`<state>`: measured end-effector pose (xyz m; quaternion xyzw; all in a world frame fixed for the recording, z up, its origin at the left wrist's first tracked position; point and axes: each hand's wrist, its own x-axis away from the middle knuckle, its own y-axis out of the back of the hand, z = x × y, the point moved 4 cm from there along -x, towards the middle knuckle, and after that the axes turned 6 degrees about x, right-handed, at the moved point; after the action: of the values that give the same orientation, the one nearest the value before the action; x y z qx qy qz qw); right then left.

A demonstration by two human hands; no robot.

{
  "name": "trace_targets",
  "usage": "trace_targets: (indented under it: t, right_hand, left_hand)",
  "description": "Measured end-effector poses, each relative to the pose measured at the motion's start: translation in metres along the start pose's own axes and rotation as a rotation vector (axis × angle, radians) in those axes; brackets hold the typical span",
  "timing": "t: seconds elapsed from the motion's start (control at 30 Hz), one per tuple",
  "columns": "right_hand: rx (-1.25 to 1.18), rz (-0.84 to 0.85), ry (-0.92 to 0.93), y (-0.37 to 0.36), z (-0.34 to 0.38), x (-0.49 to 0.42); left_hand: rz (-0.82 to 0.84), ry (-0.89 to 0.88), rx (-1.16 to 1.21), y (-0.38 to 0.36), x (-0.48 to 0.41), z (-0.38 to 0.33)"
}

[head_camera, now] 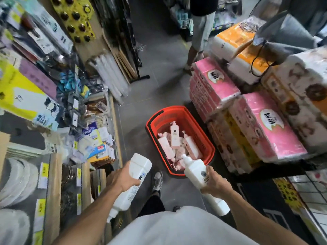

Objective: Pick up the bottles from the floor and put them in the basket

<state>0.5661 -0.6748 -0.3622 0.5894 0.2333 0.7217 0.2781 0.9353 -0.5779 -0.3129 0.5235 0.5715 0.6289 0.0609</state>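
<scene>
1. The grey shop floor [159, 89] runs as an aisle between a shelf on the left and stacked pink tissue packs [265, 131] on the right. No loose bottle shows on it.
2. One red shopping basket [200, 137] stands on the floor, just beside the tissue packs. It lies ahead of both hands and a little to the right, and its long axis runs away from the person.
3. Two white bottles are held above the floor, not yet in the basket.
   - The left white bottle [139, 165] is slanted, its flat base leading up-right toward the basket and its cap toward the person.
   - The right pump bottle [194, 169] points its pump at the basket and overlaps the near rim in view.
   - A white shape continues below that hand. I cannot tell whether it is a second bottle.
4. Pink pump bottles [174, 137] lie jumbled in the basket. At least four show, and overlap hides the exact number.
5. The left hand [122, 179] grips its bottle around the middle, and the right hand [215, 183] grips the pump bottle likewise. The right hand is nearer the basket, so it probably drops its bottle first.
</scene>
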Motion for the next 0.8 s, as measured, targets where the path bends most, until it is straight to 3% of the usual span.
trace_targets:
  t: [0.4, 0.8]
  right_hand:
    - [-0.24, -0.051, -0.166, 0.037, 0.064, -0.046]
    - [-0.48, 0.132, -0.325, -0.014, 0.086, -0.091]
  left_hand:
    - [0.089, -0.134, -0.05, 0.068, -0.129, -0.053]
    - [0.331, -0.042, -0.118, 0.016, -0.195, -0.066]
